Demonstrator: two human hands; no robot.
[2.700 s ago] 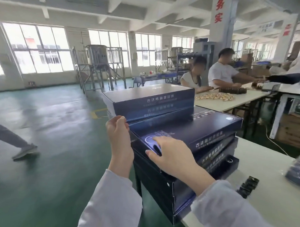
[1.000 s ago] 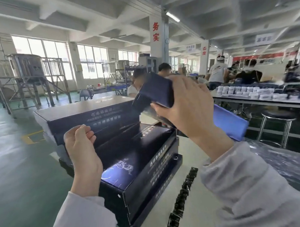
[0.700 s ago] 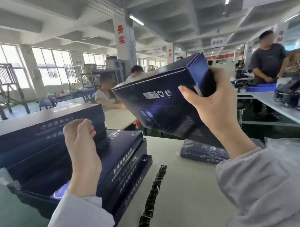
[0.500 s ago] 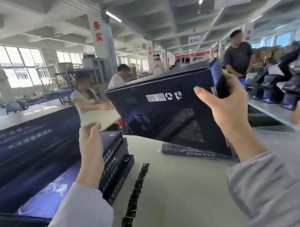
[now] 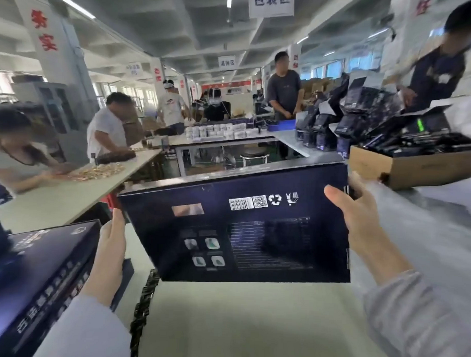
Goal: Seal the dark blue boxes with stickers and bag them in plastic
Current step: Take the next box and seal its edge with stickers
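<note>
- A dark blue box [image 5: 235, 231] is held clear of the surface [image 5: 237, 325], its printed back turned to the camera, apparently so that its ends can be reached for sealing.
- Its right end is clasped by the right hand [image 5: 361, 217], fingers [image 5: 359, 182] wrapped behind.
- The left end is steadied by the left hand [image 5: 111, 251], fingers straight.
- A sticker strip [image 5: 143, 306] lies near, below; a stack of boxes [image 5: 39, 265] waits left.

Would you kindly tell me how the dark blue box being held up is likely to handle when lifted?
Probably stiff: the dark blue box shows flat faces and straight edges while held only at its ends. Likely fairly light, since the right hand grips one edge and the left hand touches the other. Its sheen suggests slight slipperiness.
</note>
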